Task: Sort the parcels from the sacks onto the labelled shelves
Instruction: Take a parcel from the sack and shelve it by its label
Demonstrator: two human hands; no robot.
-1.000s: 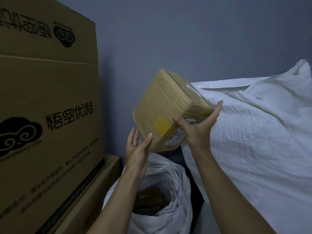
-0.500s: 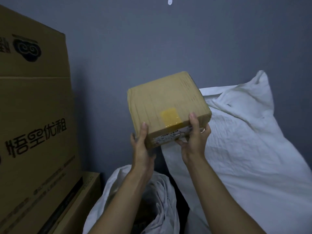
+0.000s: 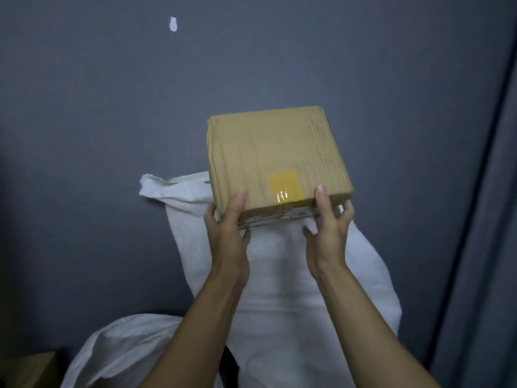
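Note:
A brown cardboard parcel (image 3: 274, 158) with a yellow tape patch is held up in front of the grey wall. My left hand (image 3: 228, 233) grips its near left corner, thumb on top and fingers underneath. My right hand (image 3: 328, 228) grips the near right corner the same way. A printed label shows along the parcel's near edge between my hands. Behind and below the parcel a full white sack (image 3: 293, 275) leans against the wall. A second white sack (image 3: 120, 351) lies open at the lower left.
The grey wall (image 3: 112, 121) fills the background, with a small white hook (image 3: 173, 24) high up. A grey curtain or wall edge (image 3: 486, 219) runs down the right side. A cardboard box corner (image 3: 28, 371) shows at the bottom left.
The view has swung right, so the large printed boxes on the left have left the frame. The parcel was turned flat and both hands now grip its near corners.

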